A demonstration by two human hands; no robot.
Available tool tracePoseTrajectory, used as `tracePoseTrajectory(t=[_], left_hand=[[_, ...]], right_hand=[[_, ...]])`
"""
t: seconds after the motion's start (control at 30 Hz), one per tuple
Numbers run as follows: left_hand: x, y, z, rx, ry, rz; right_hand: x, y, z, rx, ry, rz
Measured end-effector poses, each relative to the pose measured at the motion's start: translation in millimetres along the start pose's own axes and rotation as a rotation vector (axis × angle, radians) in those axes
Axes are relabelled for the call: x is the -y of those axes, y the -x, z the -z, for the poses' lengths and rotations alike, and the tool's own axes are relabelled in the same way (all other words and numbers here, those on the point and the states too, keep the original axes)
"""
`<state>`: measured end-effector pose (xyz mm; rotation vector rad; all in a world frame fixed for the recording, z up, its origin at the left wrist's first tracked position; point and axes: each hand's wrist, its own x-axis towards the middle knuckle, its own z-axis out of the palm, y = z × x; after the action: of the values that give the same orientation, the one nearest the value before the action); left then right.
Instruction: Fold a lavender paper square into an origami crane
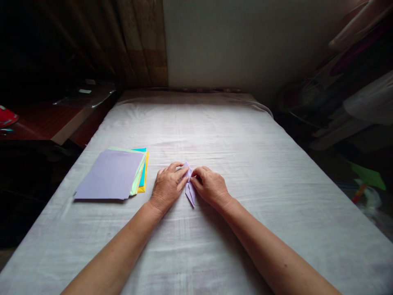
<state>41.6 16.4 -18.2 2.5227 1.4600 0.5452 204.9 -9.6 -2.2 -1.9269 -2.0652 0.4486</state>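
A small piece of folded purple paper (190, 193) lies on the pale cloth in front of me, narrow and pointed at its near and far ends. My left hand (169, 182) presses on its left side, fingers laid over the upper part. From the right, my right hand (211, 184) pinches the paper's edge near its middle between thumb and forefinger. The fingers of both hands cover part of the middle folds.
Left of my hands lies a stack of coloured paper sheets (109, 174), purple on top, with green, blue and yellow edges showing. The bed-like surface (260, 237) carries a wrinkled pale cloth. A reddish wooden table (39, 123) with a clear plastic bag (98, 92) stands at the far left.
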Motion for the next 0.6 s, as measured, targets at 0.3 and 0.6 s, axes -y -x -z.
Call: tracePoseTrajectory(t=[0.3, 0.6], left_hand=[[9, 0, 1.7, 0.037, -0.115, -0.155], [11, -5, 11.9, 0.134, -0.093, -0.147]], right_hand=[[-4, 6, -8, -0.073, 0.056, 0.056], [-21, 24, -17, -0.275, 0.080, 0.410]])
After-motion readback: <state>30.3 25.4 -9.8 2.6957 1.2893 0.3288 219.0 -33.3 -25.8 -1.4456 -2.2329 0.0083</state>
